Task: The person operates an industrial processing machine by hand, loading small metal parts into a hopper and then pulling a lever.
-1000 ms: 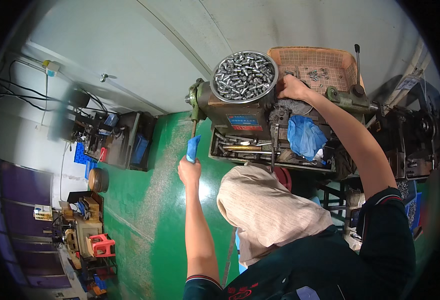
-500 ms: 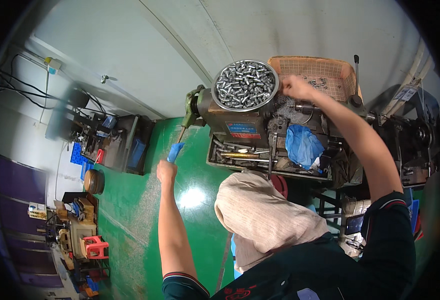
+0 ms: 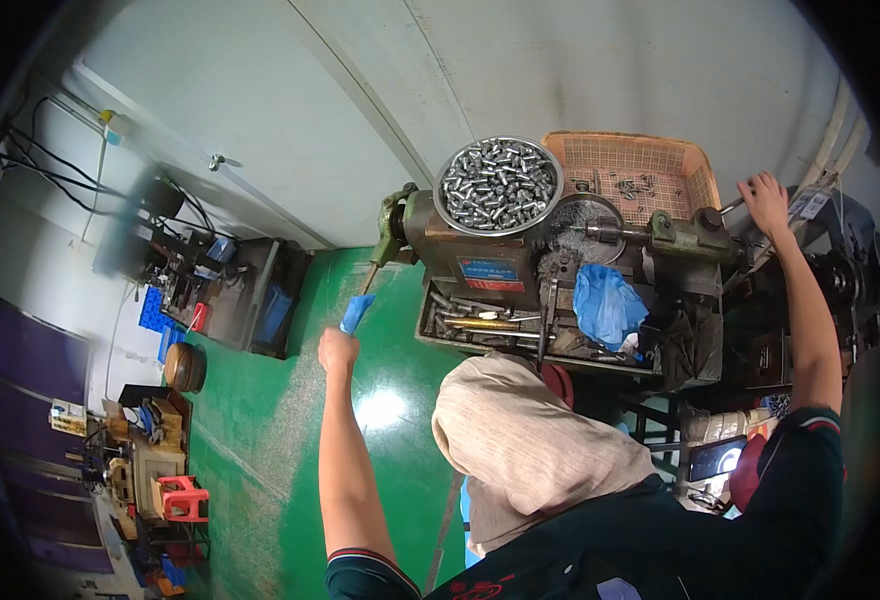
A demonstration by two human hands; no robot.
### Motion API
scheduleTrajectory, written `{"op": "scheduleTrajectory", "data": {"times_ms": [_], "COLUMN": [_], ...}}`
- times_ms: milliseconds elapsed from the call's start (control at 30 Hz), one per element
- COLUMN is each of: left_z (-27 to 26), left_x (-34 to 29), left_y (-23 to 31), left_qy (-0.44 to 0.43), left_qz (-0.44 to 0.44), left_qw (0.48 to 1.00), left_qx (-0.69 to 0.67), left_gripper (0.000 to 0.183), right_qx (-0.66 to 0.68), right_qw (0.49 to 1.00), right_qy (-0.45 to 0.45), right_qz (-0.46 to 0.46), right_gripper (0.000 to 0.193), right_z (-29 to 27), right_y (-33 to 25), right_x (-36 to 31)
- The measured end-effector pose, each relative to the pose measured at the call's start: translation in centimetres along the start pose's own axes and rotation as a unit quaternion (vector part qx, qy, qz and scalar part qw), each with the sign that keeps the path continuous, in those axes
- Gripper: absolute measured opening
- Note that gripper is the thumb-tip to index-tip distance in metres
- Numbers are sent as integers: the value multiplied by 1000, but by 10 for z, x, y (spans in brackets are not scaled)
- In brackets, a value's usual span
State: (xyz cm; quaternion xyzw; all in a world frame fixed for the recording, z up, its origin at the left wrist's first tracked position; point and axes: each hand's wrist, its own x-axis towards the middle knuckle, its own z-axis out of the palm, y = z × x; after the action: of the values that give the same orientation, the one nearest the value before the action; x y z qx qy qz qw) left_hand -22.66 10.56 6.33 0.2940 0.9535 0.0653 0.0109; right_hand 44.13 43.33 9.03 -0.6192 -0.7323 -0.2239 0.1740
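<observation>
My left hand [image 3: 337, 350] is closed round the blue-wrapped handle [image 3: 357, 312] of a lever at the green left end of a small bench lathe [image 3: 480, 250]. Over at the far right, my right hand [image 3: 766, 205] is on the end of the tailstock lever [image 3: 730, 208], which leans right; its fingertips show partly apart above it. The green tailstock [image 3: 685, 235] points left at the chuck area, where metal shavings [image 3: 575, 240] are heaped. On top of the headstock stands a round metal bowl [image 3: 447, 212] full of small shiny metal parts [image 3: 497, 182].
Behind the lathe an orange-brown plastic basket [image 3: 705, 165] holds several loose metal parts. A blue plastic bag [image 3: 608, 303] lies on the lathe's front. Tools fill a tray [image 3: 475, 325] below. Beige cloth [image 3: 530, 430] lies in front of me. Another bench [image 3: 250, 290] stands left on the green floor.
My right hand has moved right from beside the bowl to the tailstock lever. That lever has swung from upright to leaning right. My left hand stays on its handle.
</observation>
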Motion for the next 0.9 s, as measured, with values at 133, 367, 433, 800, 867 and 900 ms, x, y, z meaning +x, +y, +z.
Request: {"op": "scheduleTrajectory", "data": {"times_ms": [133,367,433,800,867,900], "left_z": [-5,-3,-4,-3,-3,-3], "left_x": [-4,0,-2,-4,-4,-4], "left_y": [3,4,6,5,5,5], "left_qy": [-3,7,22,18,15,16], "left_qz": [6,17,28,31,26,30], "left_qw": [1000,1000,999,999,999,999], "left_qx": [0,-5,-22,-21,-22,-20], "left_gripper": [23,21,22,22,22,22], "right_qx": [-21,20,11,-22,-24,-25], "right_qw": [1000,997,997,994,993,994], "right_qy": [3,-73,-76,-92,-93,-92], "right_qz": [-5,15,19,59,62,61], "right_gripper": [33,51,51,51,52,52], "right_z": [-47,-87,-90,-100,-101,-101], "right_y": [18,-1,-4,-18,-20,-20], "right_x": [-59,-90,-94,-102,-101,-102]}}
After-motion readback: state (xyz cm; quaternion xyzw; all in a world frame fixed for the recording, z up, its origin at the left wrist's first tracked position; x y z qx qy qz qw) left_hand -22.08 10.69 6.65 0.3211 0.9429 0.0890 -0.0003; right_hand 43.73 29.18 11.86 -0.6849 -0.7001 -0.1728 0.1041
